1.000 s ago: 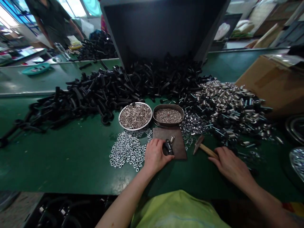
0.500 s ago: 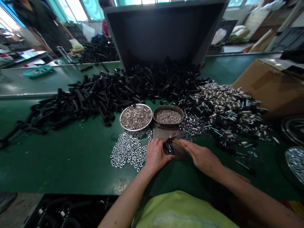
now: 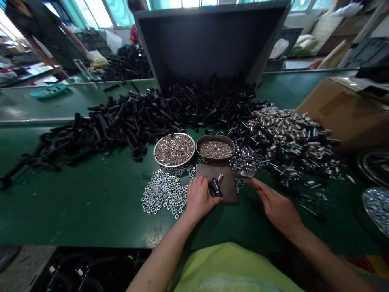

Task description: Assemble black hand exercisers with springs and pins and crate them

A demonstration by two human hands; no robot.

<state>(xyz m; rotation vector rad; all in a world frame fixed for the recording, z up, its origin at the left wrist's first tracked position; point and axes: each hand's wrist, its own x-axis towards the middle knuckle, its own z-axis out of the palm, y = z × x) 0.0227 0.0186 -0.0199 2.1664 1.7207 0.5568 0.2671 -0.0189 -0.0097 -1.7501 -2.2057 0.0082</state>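
Left hand [image 3: 199,198]: black part [image 3: 216,187] held between thumb and fingers, right of palm, over plate [image 3: 229,190] | right hand [image 3: 281,209]: hammer [image 3: 247,174] gripped by handle, head just beside plate's right edge | sleeve [image 3: 220,177]: seen at part's far end | dish [image 3: 154,156], tin [image 3: 215,160]: set side by side beyond plate | black pile [image 3: 188,103]: heaped behind

Worn: a yellow-green cloth garment [image 3: 231,259], softly creased, a thin pale bluish line crossing its visible front; left forearm [image 3: 166,246] bare, bearing one small spot, right forearm [image 3: 319,249] likewise bare, both hands bare.
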